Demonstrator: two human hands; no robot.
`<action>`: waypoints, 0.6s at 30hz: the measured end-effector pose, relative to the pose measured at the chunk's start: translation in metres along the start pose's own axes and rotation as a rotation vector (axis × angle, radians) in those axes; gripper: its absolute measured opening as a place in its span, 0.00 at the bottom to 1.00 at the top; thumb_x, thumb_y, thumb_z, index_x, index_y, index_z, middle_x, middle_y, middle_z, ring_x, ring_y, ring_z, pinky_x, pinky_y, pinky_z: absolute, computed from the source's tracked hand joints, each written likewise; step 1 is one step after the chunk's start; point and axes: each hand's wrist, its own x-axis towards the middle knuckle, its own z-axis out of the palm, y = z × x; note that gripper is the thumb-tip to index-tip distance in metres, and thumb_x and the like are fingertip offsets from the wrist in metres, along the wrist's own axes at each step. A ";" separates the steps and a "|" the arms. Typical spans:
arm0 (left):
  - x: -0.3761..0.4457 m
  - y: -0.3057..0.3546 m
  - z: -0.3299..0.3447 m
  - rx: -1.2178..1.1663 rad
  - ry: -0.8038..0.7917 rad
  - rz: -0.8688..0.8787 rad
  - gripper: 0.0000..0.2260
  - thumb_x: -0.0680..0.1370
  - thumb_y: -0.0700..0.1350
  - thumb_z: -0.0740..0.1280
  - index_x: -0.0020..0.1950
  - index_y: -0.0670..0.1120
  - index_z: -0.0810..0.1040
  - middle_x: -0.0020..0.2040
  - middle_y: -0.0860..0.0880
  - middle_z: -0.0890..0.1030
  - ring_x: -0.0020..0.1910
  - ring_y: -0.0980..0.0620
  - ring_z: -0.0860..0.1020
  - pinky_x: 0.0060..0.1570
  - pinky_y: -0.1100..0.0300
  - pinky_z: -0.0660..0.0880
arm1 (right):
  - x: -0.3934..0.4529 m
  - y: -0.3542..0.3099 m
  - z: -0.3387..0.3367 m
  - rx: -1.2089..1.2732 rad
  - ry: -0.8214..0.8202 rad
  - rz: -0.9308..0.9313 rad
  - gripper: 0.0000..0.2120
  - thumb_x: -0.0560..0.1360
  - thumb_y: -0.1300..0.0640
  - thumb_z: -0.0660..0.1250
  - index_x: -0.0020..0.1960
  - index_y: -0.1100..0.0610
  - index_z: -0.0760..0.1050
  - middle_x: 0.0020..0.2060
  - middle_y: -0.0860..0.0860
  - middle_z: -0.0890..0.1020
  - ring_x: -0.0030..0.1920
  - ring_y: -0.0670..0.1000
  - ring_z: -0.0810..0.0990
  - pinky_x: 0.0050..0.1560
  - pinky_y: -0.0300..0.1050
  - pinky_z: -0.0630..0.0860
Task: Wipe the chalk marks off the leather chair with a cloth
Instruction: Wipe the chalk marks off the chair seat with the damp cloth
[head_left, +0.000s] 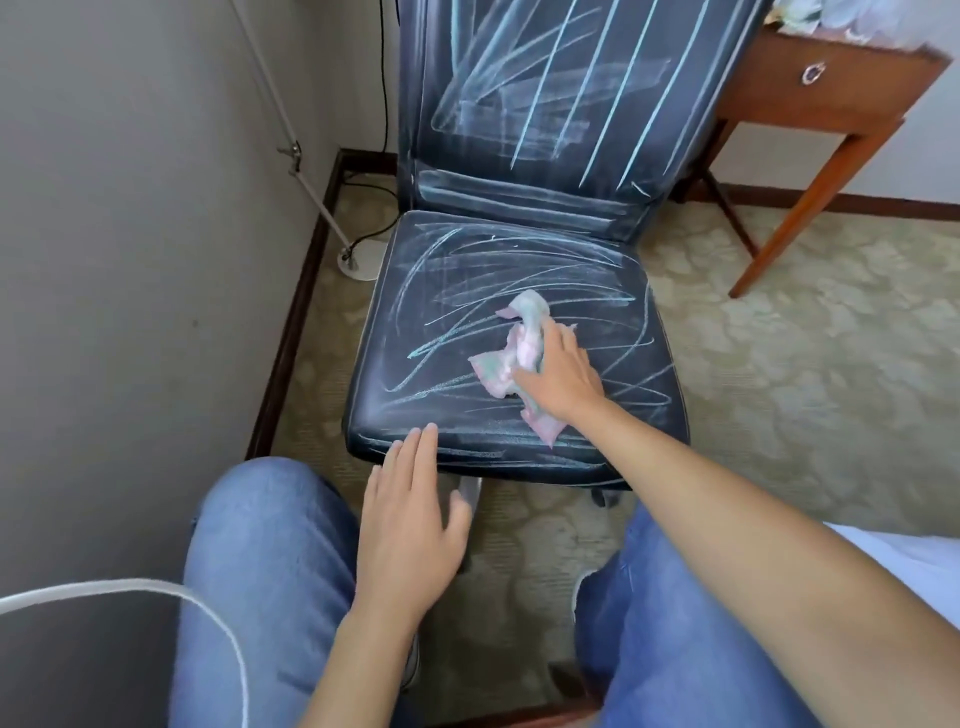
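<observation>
Two bare hands work at a dark leather chair that faces the seated person. Seat and backrest carry pale blue-white chalk marks: long slanted strokes on the backrest at 12 o'clock, looping scribbles across the seat.

Right hand: palm down on the seat, right of centre, fingers curled onto a crumpled pink-and-pale-green cloth and pressing it against the leather. One end of the cloth bunches up at 11 o'clock from the hand; another corner trails out near the wrist, toward the front edge of the seat.

Left hand: released, fingers straight and slightly spread, grasping nothing. Its fingertips lie at the front left edge of the seat; contact with the leather cannot be confirmed.

Knees in blue jeans show at 6 o'clock, one on each side of the left forearm. A wooden side table with a drawer stands at 2 o'clock, just beside the backrest. A white lamp stand rests on the patterned carpet at 10 o'clock, near the grey wall.
</observation>
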 end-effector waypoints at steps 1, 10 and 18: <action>-0.003 0.001 -0.001 -0.023 0.008 0.000 0.32 0.82 0.49 0.63 0.84 0.48 0.56 0.82 0.49 0.63 0.82 0.49 0.59 0.80 0.44 0.60 | 0.002 -0.001 0.004 -0.042 -0.034 0.002 0.34 0.77 0.43 0.62 0.77 0.43 0.49 0.77 0.54 0.61 0.70 0.62 0.66 0.65 0.61 0.67; -0.023 -0.005 -0.030 0.037 0.052 -0.017 0.33 0.80 0.43 0.69 0.83 0.48 0.60 0.77 0.52 0.70 0.74 0.53 0.68 0.70 0.57 0.67 | 0.009 0.002 0.021 -0.063 -0.012 -0.080 0.23 0.76 0.47 0.64 0.69 0.40 0.65 0.67 0.51 0.71 0.62 0.60 0.71 0.60 0.57 0.66; 0.019 0.007 0.013 0.110 0.004 0.078 0.30 0.79 0.41 0.69 0.81 0.42 0.64 0.74 0.45 0.74 0.73 0.48 0.70 0.73 0.54 0.68 | 0.000 0.013 0.038 -0.078 0.154 -0.284 0.16 0.73 0.41 0.67 0.58 0.45 0.78 0.61 0.49 0.70 0.63 0.56 0.66 0.64 0.53 0.65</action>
